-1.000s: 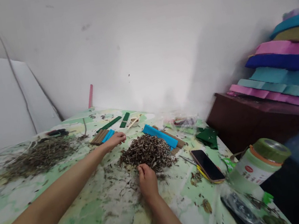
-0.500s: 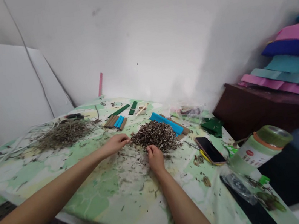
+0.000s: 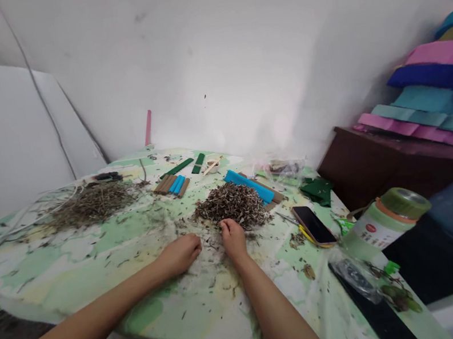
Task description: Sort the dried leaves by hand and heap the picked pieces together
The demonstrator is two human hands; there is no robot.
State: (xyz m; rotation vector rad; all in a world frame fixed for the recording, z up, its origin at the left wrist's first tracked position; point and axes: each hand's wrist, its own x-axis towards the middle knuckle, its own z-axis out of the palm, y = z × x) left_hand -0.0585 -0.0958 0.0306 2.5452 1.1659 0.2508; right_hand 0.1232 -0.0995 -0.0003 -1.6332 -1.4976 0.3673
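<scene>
A heap of dried brown plant bits [image 3: 232, 205] lies on the green patterned table cover [image 3: 92, 250]. My right hand [image 3: 233, 239] rests at the heap's near edge with its fingers curled in a pinch; what it holds is too small to name. My left hand [image 3: 181, 253] lies on the cover just left of it, fingers bent down onto scattered bits. A second heap of thin dry stems [image 3: 93, 203] sits at the far left.
Brown and blue sticks [image 3: 173, 184], green strips [image 3: 188, 165] and a blue strip [image 3: 251, 187] lie behind the heap. A phone [image 3: 314, 225], scissors [image 3: 289, 219] and a green-lidded jar [image 3: 387, 221] are on the right. Folded coloured sheets [image 3: 440, 99] top a dark cabinet [image 3: 382, 166].
My left hand has drawn back from the blue sticks to the near side of the heap, beside my right hand. The view has shifted back from the table.
</scene>
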